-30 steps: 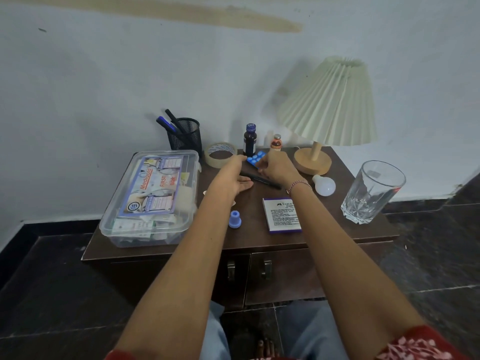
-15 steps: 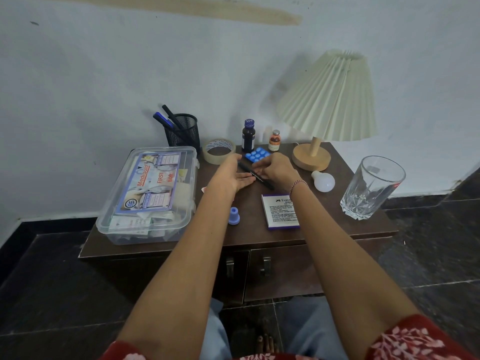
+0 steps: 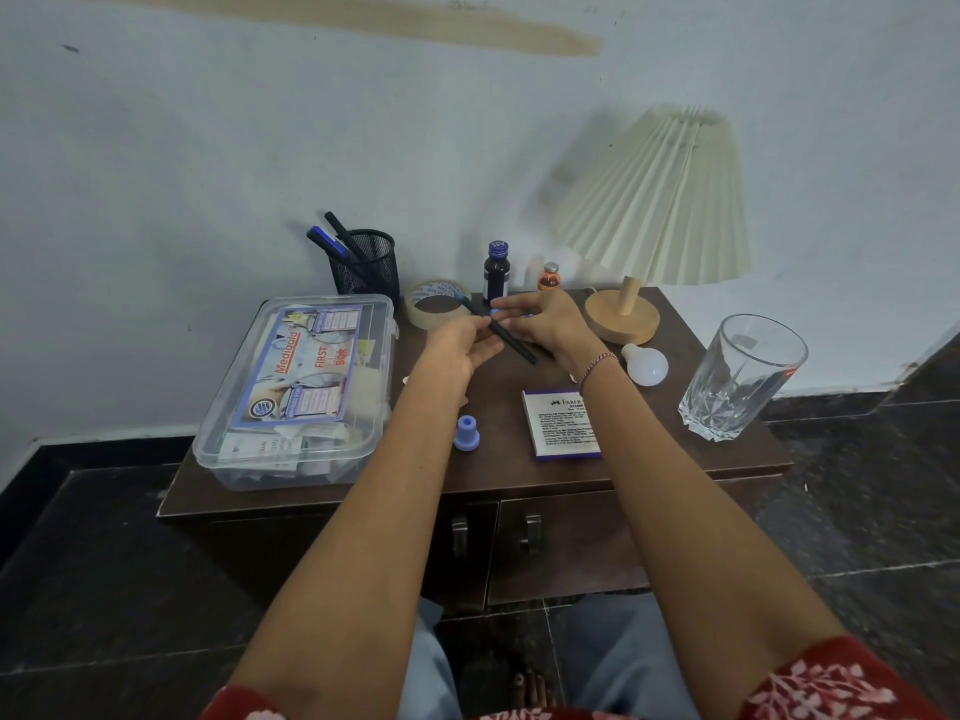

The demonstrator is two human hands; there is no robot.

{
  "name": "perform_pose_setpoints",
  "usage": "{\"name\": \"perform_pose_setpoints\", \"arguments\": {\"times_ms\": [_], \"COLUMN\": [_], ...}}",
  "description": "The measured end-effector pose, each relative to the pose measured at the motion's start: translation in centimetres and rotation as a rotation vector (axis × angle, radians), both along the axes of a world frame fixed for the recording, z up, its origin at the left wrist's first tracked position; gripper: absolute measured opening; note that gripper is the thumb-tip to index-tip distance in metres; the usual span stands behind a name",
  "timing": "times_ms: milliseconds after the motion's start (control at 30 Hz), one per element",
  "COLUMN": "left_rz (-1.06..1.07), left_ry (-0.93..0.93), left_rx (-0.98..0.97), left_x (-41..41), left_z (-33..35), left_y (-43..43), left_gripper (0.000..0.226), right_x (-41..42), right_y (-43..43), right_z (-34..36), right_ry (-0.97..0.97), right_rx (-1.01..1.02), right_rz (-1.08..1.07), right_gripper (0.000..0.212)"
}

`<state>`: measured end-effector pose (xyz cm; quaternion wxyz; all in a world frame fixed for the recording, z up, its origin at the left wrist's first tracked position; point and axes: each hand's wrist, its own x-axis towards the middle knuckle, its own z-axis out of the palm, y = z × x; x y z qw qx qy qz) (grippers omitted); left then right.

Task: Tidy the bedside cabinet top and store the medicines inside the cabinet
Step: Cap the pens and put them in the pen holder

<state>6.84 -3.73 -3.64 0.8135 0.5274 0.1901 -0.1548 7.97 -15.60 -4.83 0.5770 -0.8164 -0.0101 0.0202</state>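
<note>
Above dark cabinet top (image 3: 493,472), black pen (image 3: 511,339) pinched by right hand (image 3: 550,327), left hand (image 3: 457,350) slack, fingertips against it

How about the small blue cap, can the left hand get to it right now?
Probably yes: the blue cap stands alone on the cabinet top beside the left forearm, nothing covering it. The left hand is at the black pen, so it would need to pull back.
</note>
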Motion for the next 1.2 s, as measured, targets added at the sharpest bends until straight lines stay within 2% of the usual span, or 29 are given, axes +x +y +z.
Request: {"name": "perform_pose_setpoints", "arguments": {"times_ms": [133,267,400,500,667,833,1033,1133,1200], "left_rz": [0.062,0.152,0.246,0.305,0.312,0.293,0.278,0.270,0.256], "left_ry": [-0.091,-0.172,-0.278,-0.362,-0.422,-0.452,-0.458,-0.459,-0.470], "left_rx": [-0.014,0.078,0.167,0.328,0.543,0.635,0.688,0.710,0.735], "left_x": [0.0,0.1,0.3,0.8,1.2,1.2,1.1,1.0,0.7], "left_z": [0.1,0.1,0.1,-0.3,-0.6,-0.6,-0.7,-0.6,-0.4], "left_y": [-0.1,0.3,0.8,1.3,1.5,1.4,1.7,1.8,1.9], "left_gripper": [0.026,0.016,0.012,0.021,0.021,0.022,0.021,0.022,0.022], "right_x": [0.5,0.7,0.7,0.8,1.0,1.4,1.4,1.4,1.5], "right_y": [0.4,0.0,-1.5,-2.2,-2.0,-1.9,-1.7,-1.5,-1.4], "right_z": [0.5,0.7,0.7,0.6,-0.5,-1.3,-1.9,-1.7,-1.3], "right_ry": [-0.029,-0.035,-0.118,-0.148,-0.139,-0.079,-0.082,-0.071,-0.076], "right_rx": [0.036,0.068,-0.255,-0.548,-0.754,-0.827,-0.875,-0.779,-0.616], "right_rz": [0.040,-0.005,-0.137,-0.200,-0.207,-0.151,-0.122,-0.135,-0.150], "right_gripper": [0.035,0.032,0.028,0.026,0.033,0.053,0.042,0.041,0.043]}}
